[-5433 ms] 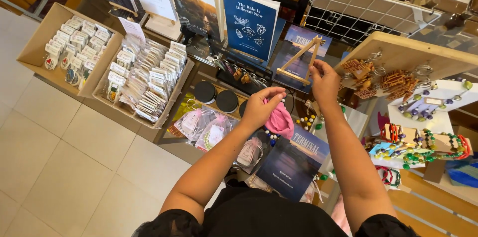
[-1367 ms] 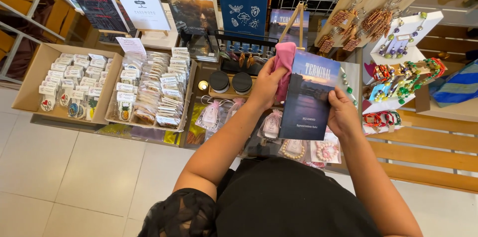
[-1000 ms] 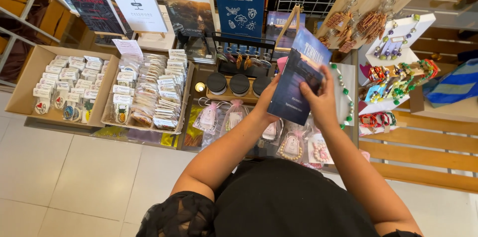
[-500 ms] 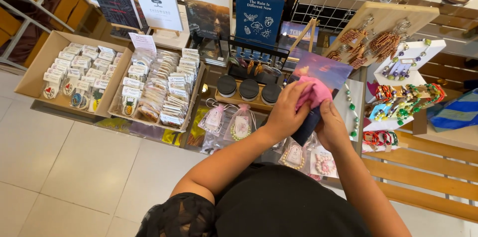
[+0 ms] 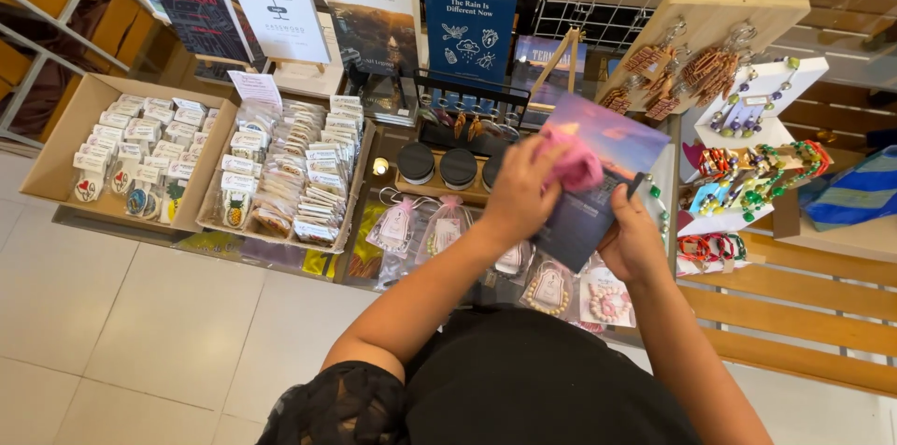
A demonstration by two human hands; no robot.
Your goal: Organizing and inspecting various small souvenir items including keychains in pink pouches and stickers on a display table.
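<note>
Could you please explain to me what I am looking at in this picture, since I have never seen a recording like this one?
There is no machine here: a person wears one camera on the head, so you look down over their black top at their own two hands.

The right hand holds a dark book by its lower edge, tilted above the display. The left hand presses a pink cloth against the book's cover.

Below them is a shop display table. Two cardboard boxes on the left hold rows of small packaged items. In the middle are round black lidded tins and small clear gift bags. Books stand upright on easels at the back. On the right, earrings hang on a wooden board, next to colourful beaded bracelets.
</note>
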